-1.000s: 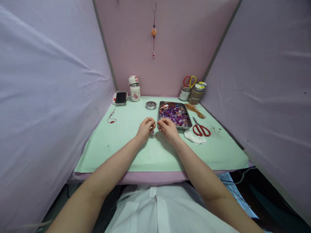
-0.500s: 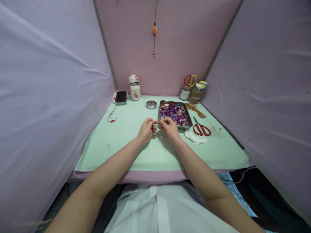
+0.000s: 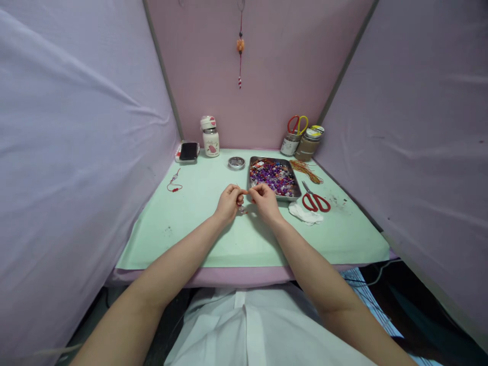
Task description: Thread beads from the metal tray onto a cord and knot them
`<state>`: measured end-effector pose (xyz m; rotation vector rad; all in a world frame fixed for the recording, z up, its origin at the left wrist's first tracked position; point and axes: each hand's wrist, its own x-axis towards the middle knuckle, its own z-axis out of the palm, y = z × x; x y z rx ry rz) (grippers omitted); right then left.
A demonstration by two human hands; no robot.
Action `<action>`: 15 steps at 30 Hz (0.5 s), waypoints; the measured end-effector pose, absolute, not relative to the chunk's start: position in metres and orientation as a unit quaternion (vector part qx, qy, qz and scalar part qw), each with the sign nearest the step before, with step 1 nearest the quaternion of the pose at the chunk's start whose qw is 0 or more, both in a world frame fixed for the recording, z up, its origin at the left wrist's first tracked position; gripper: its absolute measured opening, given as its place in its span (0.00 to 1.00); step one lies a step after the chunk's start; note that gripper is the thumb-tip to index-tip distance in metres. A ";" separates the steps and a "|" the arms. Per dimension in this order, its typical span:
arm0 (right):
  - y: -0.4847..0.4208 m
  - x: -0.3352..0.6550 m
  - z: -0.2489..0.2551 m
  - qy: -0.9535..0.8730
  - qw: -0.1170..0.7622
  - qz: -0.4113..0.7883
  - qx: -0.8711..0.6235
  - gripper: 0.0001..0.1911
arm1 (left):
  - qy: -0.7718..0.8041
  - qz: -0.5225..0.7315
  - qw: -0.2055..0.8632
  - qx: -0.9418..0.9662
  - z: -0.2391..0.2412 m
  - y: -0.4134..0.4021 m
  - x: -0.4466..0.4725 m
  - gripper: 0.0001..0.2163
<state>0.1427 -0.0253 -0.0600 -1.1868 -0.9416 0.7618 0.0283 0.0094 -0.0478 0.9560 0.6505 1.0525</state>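
My left hand (image 3: 230, 201) is closed in a pinch above the green mat (image 3: 236, 244), near its middle. A short beaded string (image 3: 241, 209) with clear and purplish beads hangs below its fingers. Close beside it, my right hand (image 3: 264, 201) also pinches, its fingertips almost meeting those of the left; what lies between them is too small to make out. Just behind my right hand stands a metal tray (image 3: 299, 192) full of purple, orange and clear beads. The hands hide part of the tray's near left corner.
Right of the tray lie red-handled scissors (image 3: 316, 201), a white tissue (image 3: 305, 213) and a bundle of golden cords (image 3: 307, 172). Behind are a round tin (image 3: 236, 163), a bottle (image 3: 211, 137), a phone (image 3: 189, 151) and jars (image 3: 309, 145). A beaded cord (image 3: 175, 185) lies left.
The view has shifted very slightly. Both hands keep their pinch at nearly the same place, with only small finger movement; the beads under my left hand show a little more.
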 end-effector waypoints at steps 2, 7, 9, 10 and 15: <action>-0.026 0.142 -0.060 -0.415 0.664 0.338 -0.523 0.09 | 0.287 0.467 0.716 0.432 -0.047 0.011 0.028 0.08; -0.025 0.144 -0.062 -0.418 0.661 0.336 -0.526 0.10 | 0.288 0.453 0.719 0.441 -0.048 0.013 0.026 0.10; -0.024 0.145 -0.063 -0.419 0.660 0.336 -0.524 0.10 | 0.293 0.449 0.713 0.453 -0.049 0.013 0.025 0.13; -0.023 0.145 -0.064 -0.419 0.660 0.337 -0.524 0.10 | 0.298 0.447 0.708 0.459 -0.048 0.012 0.025 0.15; -0.024 0.144 -0.060 -0.389 0.671 0.385 -0.500 0.12 | 0.321 0.449 0.689 0.470 -0.045 0.009 0.024 0.17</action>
